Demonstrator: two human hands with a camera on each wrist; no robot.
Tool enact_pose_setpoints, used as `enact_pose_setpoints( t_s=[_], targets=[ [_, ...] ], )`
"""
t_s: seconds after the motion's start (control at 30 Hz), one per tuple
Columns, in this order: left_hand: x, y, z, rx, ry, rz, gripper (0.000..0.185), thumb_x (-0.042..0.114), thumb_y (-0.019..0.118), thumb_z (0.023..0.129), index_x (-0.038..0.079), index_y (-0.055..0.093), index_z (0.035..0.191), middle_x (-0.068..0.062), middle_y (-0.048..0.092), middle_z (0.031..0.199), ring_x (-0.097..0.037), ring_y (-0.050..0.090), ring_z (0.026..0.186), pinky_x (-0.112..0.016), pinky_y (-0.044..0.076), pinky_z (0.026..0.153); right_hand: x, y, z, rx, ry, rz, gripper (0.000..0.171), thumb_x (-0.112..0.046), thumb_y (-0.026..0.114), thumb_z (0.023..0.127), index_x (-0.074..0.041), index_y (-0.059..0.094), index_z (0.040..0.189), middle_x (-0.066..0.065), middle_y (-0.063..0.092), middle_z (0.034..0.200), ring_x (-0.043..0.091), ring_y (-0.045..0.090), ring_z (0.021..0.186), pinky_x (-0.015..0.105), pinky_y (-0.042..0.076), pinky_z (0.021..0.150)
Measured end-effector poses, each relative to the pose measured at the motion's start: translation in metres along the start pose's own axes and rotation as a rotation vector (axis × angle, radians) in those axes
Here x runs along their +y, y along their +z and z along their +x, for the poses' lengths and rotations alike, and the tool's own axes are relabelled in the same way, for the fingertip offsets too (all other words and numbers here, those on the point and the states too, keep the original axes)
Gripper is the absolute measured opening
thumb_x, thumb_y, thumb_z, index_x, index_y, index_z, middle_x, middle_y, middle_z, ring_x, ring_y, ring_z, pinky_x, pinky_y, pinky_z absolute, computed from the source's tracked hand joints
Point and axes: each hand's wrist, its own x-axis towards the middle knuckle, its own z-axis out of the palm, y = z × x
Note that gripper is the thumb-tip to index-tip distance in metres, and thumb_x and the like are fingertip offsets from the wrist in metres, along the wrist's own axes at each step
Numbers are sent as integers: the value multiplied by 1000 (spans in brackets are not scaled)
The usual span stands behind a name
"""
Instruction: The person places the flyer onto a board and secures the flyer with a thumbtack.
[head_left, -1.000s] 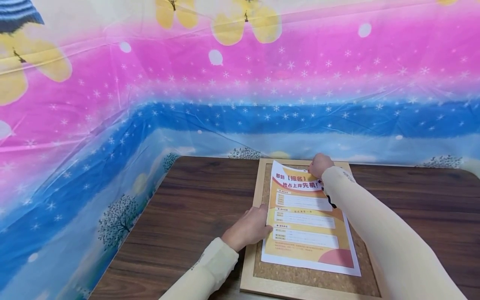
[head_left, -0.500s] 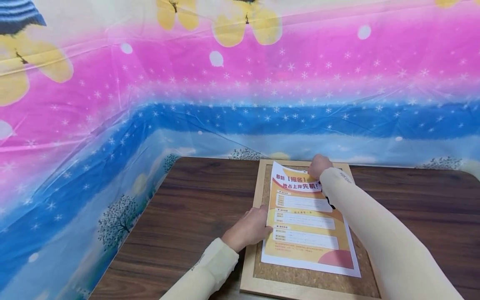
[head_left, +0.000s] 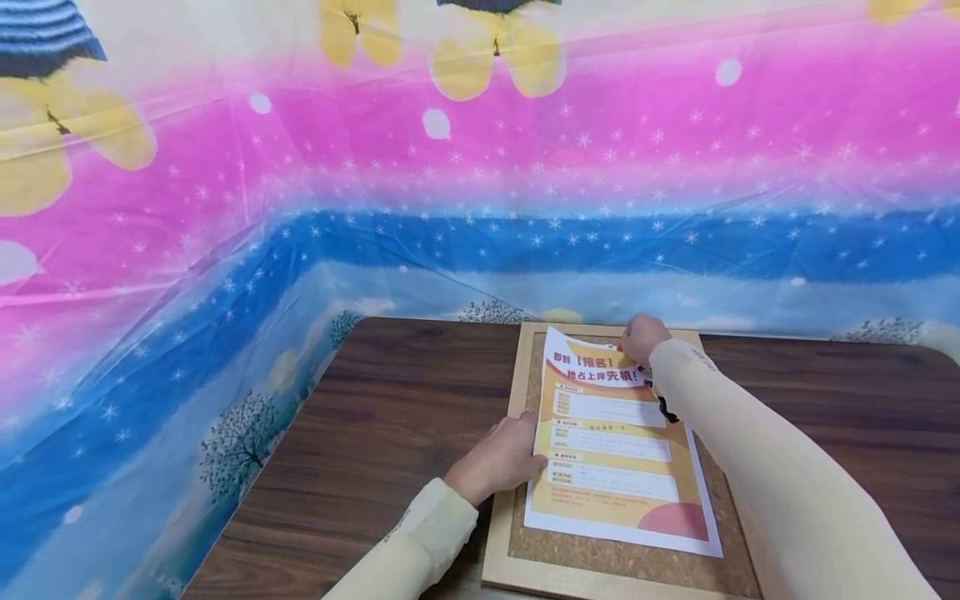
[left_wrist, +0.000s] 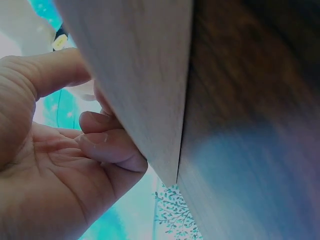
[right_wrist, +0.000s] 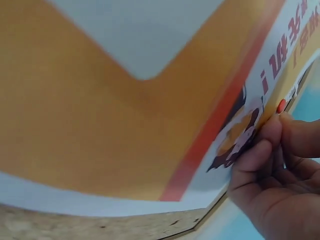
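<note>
A cork board [head_left: 622, 563] in a pale wooden frame [left_wrist: 145, 75] lies flat on a dark wooden table [head_left: 405, 400]. On the cork lies an orange and yellow flyer [head_left: 615, 450] with printed text. My left hand [head_left: 517, 457] holds the frame's left side, fingers curled against the wood [left_wrist: 107, 145] and fingertips at the flyer's left edge. My right hand [head_left: 636, 337] is at the flyer's top right corner. There its fingertips [right_wrist: 265, 145] pinch a small red pin [right_wrist: 281, 106] against the paper [right_wrist: 100, 100]. That top edge of the flyer curls up a little.
A bright plastic sheet [head_left: 450, 183] in pink, blue and yellow hangs behind and to the left of the table. Bare tabletop lies on both sides of the board, with its left edge [head_left: 262, 475] close by. Long pale sleeves cover both forearms.
The head view has shifted slightly, so the board sits a little lower in the picture. Both hands stay where they were on the frame and the flyer's corner.
</note>
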Motion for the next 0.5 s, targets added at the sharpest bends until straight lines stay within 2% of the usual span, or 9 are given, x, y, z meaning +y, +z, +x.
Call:
enact_pose_setpoints(
  t_s=[0.13,0.23,0.33,0.43,0.5],
  targets=[
    [-2,1,3,12,-17,-1,43,17,65,89,-4,50,124,-5,59,86,-11,54,63,-27,44,49,3,-6,-15,-3,-85,25,33,-11,43,98,-8,43,65,3,37,57,18,38,51,32,37,52],
    [-4,-4,5,52,1,21,44,20,63,91,-5,48,125,-6,59,88,-11,55,65,-27,45,50,0,-10,-23,1,-147,27,23,-10,44,98,-4,49,76,6,44,66,18,42,54,32,37,53],
    [-5,-12,7,108,63,111,46,22,60,93,-4,47,129,-9,59,101,-16,57,83,-30,48,65,-4,-13,-27,15,-171,18,16,-12,45,99,0,55,95,12,53,81,22,48,63,34,40,57],
    [-7,-20,10,148,133,247,48,23,58,94,-3,47,132,-14,54,119,-23,50,106,-34,45,85,-7,-11,-27,33,-181,0,24,-17,43,102,3,56,106,14,56,88,24,51,71,36,41,62],
    [-8,-24,12,149,156,315,50,24,57,94,-3,45,135,-16,50,126,-27,45,115,-39,41,92,-8,-8,-28,32,-194,-16,30,-21,41,103,3,56,112,16,57,92,26,52,76,39,42,65]
  ],
)
